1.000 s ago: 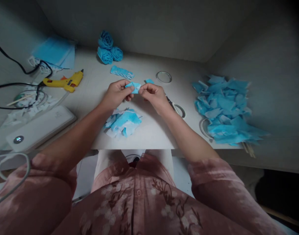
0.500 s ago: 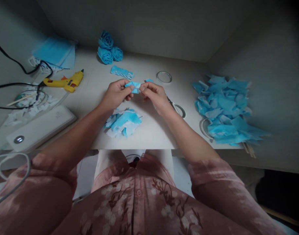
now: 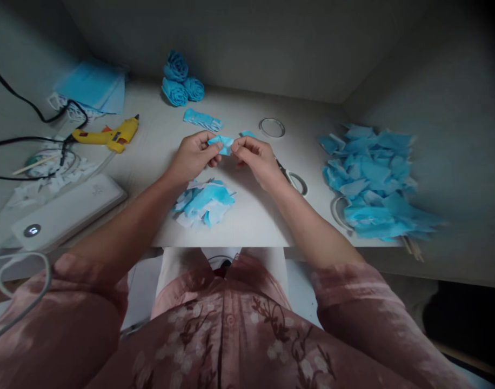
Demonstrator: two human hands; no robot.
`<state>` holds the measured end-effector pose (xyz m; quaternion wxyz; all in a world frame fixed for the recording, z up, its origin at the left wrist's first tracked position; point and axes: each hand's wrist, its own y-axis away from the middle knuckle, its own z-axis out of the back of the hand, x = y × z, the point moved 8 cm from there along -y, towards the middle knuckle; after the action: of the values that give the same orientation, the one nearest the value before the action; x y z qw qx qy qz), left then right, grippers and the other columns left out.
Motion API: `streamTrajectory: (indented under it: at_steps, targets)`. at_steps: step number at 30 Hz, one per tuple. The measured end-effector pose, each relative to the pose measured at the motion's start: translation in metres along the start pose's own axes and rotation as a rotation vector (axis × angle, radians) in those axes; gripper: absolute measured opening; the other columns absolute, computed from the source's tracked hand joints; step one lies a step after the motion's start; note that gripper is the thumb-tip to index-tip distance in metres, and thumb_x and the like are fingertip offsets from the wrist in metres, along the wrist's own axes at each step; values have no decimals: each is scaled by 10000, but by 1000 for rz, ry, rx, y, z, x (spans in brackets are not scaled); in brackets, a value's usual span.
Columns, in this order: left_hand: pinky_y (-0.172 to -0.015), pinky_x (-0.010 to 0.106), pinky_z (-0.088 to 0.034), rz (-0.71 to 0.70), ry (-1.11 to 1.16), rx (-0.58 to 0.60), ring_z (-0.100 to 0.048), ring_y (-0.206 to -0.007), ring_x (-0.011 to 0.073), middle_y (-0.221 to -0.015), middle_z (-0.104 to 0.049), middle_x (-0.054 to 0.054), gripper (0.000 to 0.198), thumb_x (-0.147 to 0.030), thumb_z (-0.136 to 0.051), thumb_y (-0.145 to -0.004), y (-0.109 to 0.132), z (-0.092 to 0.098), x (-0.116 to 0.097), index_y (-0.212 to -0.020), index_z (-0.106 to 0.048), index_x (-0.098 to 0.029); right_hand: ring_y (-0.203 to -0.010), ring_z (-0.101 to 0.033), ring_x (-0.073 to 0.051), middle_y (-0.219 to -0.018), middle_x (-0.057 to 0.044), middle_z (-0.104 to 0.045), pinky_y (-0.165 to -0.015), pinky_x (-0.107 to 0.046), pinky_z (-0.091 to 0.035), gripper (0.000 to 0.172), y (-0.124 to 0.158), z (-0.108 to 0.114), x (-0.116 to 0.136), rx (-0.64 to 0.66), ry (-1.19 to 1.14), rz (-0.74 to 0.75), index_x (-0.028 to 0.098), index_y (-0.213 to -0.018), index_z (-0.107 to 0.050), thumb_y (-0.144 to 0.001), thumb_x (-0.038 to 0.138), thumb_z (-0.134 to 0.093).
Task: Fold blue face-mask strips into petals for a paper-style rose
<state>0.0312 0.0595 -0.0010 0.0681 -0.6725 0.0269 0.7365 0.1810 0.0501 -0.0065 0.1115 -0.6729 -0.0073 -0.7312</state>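
Observation:
My left hand [image 3: 196, 154] pinches a small blue piece of fabric [image 3: 222, 144] between thumb and fingers. Close on its right, my right hand [image 3: 255, 156] has its fingertips pressed together at the piece's right edge. Below my left hand lies a pile of blue and white scraps [image 3: 209, 202]. A pleated blue strip [image 3: 202, 119] rests just beyond my hands, and another bit of blue [image 3: 247, 134] shows behind my right fingers. Scissors [image 3: 298, 183] lie partly hidden by my right hand.
Three blue rosettes [image 3: 176, 92] stand at the back. At left are a yellow glue gun [image 3: 109, 135], a mask stack [image 3: 91, 89], cables and a white power bank [image 3: 69, 210]. A tape ring [image 3: 272, 127] lies near a large blue pile [image 3: 373, 178] with sticks [image 3: 412, 248].

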Motion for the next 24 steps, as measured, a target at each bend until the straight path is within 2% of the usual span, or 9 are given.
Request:
streamTrajectory:
  at_steps: [8, 17, 24]
  targets:
    - [-479, 151, -394, -4, -3, 30, -539, -462, 55, -566, -611, -47, 160, -62, -625, -889, -1, 0, 2, -766, -603, -162, -695, -465, -108, -706, 31, -517, -643, -251, -436, 146, -3, 3, -2, -25, 60, 37, 208, -766, -612, -830, 324, -675]
    - [-490, 186, -423, 107, 168, 104, -567, -484, 91, -587, -606, -17, 169, -213, -679, -895, -2, -5, 15, -768, -572, -182, -687, -477, -114, -710, 32, -524, -657, -257, -442, 147, -4, 5, -2, -42, 103, 41, 222, -760, -588, -836, 327, -656]
    - [-473, 176, -401, 103, 108, 103, -551, -470, 80, -577, -608, -19, 174, -212, -730, -862, -2, -5, 15, -769, -589, -175, -684, -484, -115, -708, 31, -530, -652, -255, -441, 145, -3, 3, 0, -43, 118, 28, 227, -761, -587, -836, 329, -656]
